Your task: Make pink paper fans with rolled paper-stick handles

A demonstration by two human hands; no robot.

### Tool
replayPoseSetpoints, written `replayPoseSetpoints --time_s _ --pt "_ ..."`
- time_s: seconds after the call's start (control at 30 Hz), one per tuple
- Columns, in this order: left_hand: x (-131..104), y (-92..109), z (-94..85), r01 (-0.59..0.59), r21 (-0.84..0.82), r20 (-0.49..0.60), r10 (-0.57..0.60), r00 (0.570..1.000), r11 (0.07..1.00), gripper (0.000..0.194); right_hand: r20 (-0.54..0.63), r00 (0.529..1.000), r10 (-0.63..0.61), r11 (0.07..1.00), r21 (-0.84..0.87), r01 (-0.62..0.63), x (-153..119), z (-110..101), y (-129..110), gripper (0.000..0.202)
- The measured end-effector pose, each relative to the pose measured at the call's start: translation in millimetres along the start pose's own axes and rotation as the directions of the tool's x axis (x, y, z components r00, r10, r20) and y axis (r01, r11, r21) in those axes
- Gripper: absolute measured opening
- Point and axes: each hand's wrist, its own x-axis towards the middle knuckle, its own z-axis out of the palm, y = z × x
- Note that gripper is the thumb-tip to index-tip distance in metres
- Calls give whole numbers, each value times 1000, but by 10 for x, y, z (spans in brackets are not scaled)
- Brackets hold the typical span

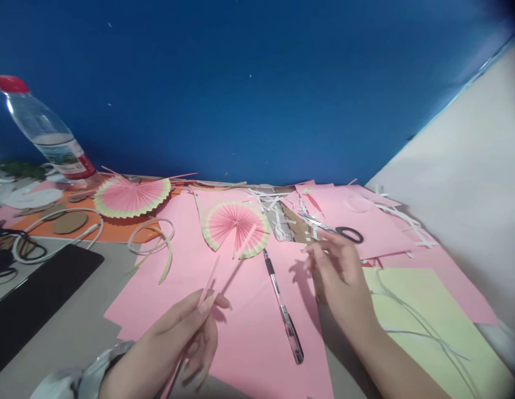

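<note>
My left hand [180, 332] is closed around a thin pink paper strip [208, 282] at the lower middle of the head view. A second narrow pink length [249, 237] slants up beyond the fingers; whether it belongs to the same strip I cannot tell. My right hand [336, 271] hovers near the scissors [344, 234], its fingertips drawn together; anything between them is too small to make out. Beyond the hands lies a pleated pink paper fan [222, 221] with a yellow-green rim. A black-and-clear pen [282, 302] rests between my hands on the pink paper [249, 349].
Another pleated fan [132, 197] lies at the left on orange paper [116, 230]. A tilted-looking plastic bottle [61, 144] stands behind it. Left of me are a black phone-like slab [45, 299] and a white cable [22, 244]. White paper scraps [278, 213] and pale green paper [440, 310] lie right.
</note>
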Motion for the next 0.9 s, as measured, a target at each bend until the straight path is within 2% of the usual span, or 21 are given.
replayPoseSetpoints --time_s 0.07,0.13,0.2,0.3,0.33,0.37,0.43,0.53,0.6,0.67,0.73,0.9 --pt "0 -1 5 27 47 41 -29 999 999 43 104 992 -67 997 -28 70 -74 26 3 19" --pt "1 -13 12 61 106 94 -71 993 992 45 260 951 -170 972 -112 205 -133 35 14 27" --pt "-1 -30 21 91 156 130 -112 985 984 47 441 849 -292 893 -193 407 -174 38 16 39" --pt "-8 -60 38 143 152 169 -168 971 978 48 648 641 -412 719 -201 665 -201 44 -1 44" --pt "-10 -72 41 159 138 184 -183 966 978 48 672 600 -434 682 -190 706 -202 47 -6 44" --pt "-12 -84 42 164 129 195 -187 963 978 48 682 580 -446 661 -186 727 -201 49 -10 43" --pt "-15 -108 33 155 141 209 -182 961 978 47 680 588 -438 652 -211 729 -191 48 -9 44" --pt "-18 -132 4 140 187 233 -182 955 972 44 648 660 -381 678 -289 676 -175 33 8 47" --pt "-19 -132 -13 153 190 248 -199 948 970 43 620 712 -330 735 -305 606 -171 21 26 49" --pt "-19 -116 -20 147 179 256 -191 948 973 45 607 744 -280 805 -273 527 -174 12 46 49" --pt "-20 -92 -18 119 167 260 -161 952 979 48 619 746 -245 855 -224 467 -185 8 61 49" --pt "-11 -56 -16 57 142 263 -93 960 988 50 687 701 -194 894 -171 415 -235 14 5 50"
